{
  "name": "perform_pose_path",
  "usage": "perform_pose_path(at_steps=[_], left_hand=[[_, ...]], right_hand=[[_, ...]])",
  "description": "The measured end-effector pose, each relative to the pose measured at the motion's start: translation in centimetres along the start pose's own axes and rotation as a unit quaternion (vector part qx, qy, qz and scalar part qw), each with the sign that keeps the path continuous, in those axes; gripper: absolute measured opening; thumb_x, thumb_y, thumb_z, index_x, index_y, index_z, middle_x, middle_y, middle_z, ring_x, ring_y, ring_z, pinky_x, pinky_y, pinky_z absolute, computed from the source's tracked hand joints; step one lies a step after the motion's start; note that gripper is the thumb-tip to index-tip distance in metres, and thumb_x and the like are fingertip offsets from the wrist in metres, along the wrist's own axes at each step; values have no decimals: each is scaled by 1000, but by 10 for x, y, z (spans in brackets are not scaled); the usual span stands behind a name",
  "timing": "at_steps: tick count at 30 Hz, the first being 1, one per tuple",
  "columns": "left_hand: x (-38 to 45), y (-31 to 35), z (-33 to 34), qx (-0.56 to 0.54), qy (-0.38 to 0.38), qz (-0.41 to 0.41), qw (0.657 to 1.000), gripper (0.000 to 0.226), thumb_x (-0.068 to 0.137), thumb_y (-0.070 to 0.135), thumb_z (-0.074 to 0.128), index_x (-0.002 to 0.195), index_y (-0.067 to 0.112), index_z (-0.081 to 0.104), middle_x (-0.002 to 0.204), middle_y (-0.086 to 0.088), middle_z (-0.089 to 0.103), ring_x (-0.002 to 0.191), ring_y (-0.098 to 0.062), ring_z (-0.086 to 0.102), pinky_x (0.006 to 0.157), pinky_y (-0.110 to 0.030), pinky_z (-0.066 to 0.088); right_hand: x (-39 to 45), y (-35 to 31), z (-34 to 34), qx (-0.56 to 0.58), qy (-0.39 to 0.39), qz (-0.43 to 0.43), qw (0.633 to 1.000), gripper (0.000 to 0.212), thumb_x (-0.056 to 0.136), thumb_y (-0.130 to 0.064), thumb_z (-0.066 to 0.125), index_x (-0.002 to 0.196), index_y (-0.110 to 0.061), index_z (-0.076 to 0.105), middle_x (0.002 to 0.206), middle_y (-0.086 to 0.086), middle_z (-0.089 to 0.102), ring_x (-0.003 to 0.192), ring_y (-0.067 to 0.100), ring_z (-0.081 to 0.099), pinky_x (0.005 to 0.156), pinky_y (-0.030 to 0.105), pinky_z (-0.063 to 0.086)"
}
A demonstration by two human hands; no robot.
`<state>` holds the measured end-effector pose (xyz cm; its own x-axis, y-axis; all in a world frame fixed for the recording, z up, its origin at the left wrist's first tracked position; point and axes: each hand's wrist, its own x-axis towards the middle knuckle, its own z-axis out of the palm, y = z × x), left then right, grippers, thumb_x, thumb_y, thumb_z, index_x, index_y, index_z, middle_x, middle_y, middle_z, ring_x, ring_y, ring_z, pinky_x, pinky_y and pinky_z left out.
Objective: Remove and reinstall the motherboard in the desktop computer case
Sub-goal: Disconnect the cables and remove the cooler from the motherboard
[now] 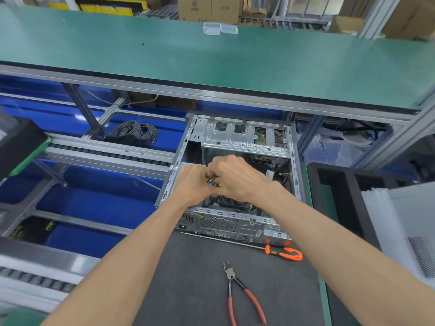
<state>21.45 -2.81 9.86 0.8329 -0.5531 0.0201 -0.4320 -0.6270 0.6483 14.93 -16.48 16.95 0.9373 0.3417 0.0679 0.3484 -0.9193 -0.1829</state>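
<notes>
Case (237, 142): open-sided desktop box of bare grey sheet metal, perforated and stamped; lies flat on dark grey mat (200, 278), rear port panel toward the person, long axis running away from them.
Motherboard (255, 211): inside the case, flat on its floor; green board edge and dark components show below the hands; rest hidden.
Left hand (191, 184): inside the case, fingers curled, pinching a small part with yellow spots.
Right hand (235, 178): touching the left, fingers curled around the same small part; exact hold hidden.
Screwdriver (283, 252): long thin shaft, orange-black handle; lies just beside the case's rear.
Cutters (240, 292): steel jaws, red handles, spread on the mat.
</notes>
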Motion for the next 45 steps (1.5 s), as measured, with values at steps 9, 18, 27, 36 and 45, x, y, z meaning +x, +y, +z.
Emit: perform_pose_path(at_steps=[9,18,27,36,45], left_hand=[[-1,1,0,-18,17,-3,1000,32,60,26,84,44,34,57,40,16,48,44,-1,41,47,-15,31],[0,0,-2,-6,-10,10,1000,34,68,34,90,51,44,62,61,14,68,67,-7,62,78,-36,50],[-1,4,-1,-45,29,20,998,24,52,53,74,55,31,65,50,17,59,51,0,51,55,-15,36],[2,3,2,19,23,14,999,33,51,61,54,39,33,45,39,14,48,45,-4,37,66,-31,31],[-2,-1,-6,-42,-3,25,999,33,67,12,87,84,36,71,82,25,69,90,-4,63,93,-38,48]], right_hand=[[1,2,-3,-39,6,49,998,26,96,-32,55,102,-7,58,96,10,60,77,29,53,66,36,36],[-6,7,-8,23,-46,-12,999,11,81,-3,68,90,-9,72,98,5,66,94,28,61,75,36,47],[-4,8,0,-35,4,59,998,27,98,-32,52,97,-7,62,94,8,58,83,33,59,67,36,38],[-5,7,-4,-7,-29,-11,1000,10,89,-19,60,98,-14,60,93,1,54,82,24,57,69,36,45],[0,9,6,-72,-93,32,993,28,98,-16,54,124,-5,50,100,12,58,81,30,56,65,33,32]])
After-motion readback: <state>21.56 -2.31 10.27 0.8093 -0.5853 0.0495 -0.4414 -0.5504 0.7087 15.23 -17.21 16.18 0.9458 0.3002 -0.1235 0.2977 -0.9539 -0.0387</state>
